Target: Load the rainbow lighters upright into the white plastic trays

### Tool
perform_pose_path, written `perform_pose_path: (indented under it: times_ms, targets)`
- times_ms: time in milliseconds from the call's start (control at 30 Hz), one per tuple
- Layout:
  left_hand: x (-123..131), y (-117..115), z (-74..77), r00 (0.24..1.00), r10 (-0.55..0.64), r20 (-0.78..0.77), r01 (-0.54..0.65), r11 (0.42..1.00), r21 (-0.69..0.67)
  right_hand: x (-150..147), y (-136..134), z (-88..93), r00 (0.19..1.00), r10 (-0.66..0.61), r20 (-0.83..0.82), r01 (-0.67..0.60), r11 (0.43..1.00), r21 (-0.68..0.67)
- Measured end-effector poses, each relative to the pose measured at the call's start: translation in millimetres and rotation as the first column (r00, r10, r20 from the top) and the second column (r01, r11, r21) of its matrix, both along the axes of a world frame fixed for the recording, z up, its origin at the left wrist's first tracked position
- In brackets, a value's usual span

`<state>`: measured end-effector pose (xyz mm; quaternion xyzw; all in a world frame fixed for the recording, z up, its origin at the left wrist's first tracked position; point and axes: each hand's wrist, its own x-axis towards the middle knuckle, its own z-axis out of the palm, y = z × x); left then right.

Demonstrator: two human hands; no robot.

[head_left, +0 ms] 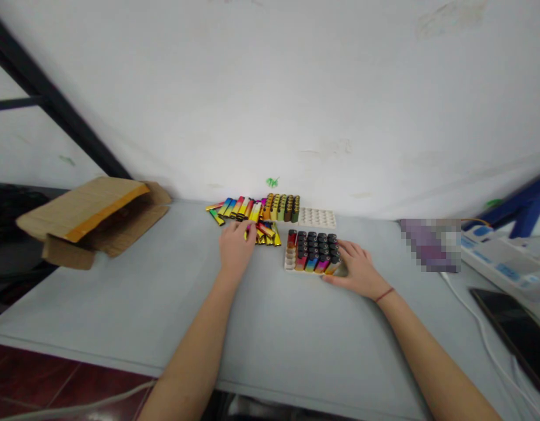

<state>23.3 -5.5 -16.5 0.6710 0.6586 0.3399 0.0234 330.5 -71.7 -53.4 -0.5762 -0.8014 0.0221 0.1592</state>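
Hands well apart. Left hand [237,244] at loose colourful pieces [240,205], fingers curled; grip on magenta-and-yellow piece [248,231] cannot be told. Right hand [356,270] spread against right side of near tray [289,268]. Near tray mostly filled with black-topped pieces [317,251]; front of left column bare. Gold-topped pieces [282,209] stand in rows behind. White tray [317,218] beside: slots unfilled. All on worktop [274,333].

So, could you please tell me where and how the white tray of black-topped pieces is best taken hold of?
I'd grip the white tray low by its left and right edges, coming from both sides and keeping it level: the black-topped pieces stand up above its rim and could tip. The right hand is at its right side.
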Motion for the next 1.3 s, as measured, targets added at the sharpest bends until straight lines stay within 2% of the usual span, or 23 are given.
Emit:
perform_pose_path:
  times_ms: [133,200,333,467,700,1000,1167,1300]
  targets:
    - [-11.5,2.8,3.8,0.988,0.011,-0.156,-0.041,0.98,-0.192,0.5,0.6,-0.6,1.0,-0.004,-0.007,0.004,1.0,0.001]
    - [-13.0,1.3,7.5,0.982,0.024,-0.188,-0.068,0.971,-0.23,0.2,0.7,-0.6,1.0,-0.005,-0.013,0.005,1.0,0.0]
    - [-14.5,-1.3,13.6,0.973,0.099,-0.207,-0.146,0.963,-0.226,-1.0,0.5,0.2,1.0,-0.006,-0.021,0.006,1.0,-0.006]
    - [-12.9,-1.3,12.5,0.969,0.161,-0.185,-0.208,0.94,-0.269,-1.7,0.0,1.5,1.0,-0.013,-0.016,0.013,1.0,-0.008]
    - [-5.7,-3.5,12.0,0.964,0.174,-0.2,-0.231,0.922,-0.311,-2.2,-0.1,2.1,1.0,-0.009,-0.007,0.009,1.0,-0.006]
    - [-4.6,-3.3,9.0,0.972,0.119,-0.204,-0.185,0.92,-0.345,-0.3,0.2,1.1,1.0,-0.009,-0.012,0.009,1.0,-0.01]
    - [-11.2,1.5,9.0,0.986,0.15,-0.072,-0.165,0.937,-0.308,-0.1,0.3,1.2,1.0,-0.007,-0.014,0.007,1.0,-0.015]
    - [-16.6,5.8,10.9,0.954,0.151,0.259,-0.111,0.98,-0.163,-0.4,0.2,1.6,1.0,-0.009,-0.008,0.009,1.0,-0.018]
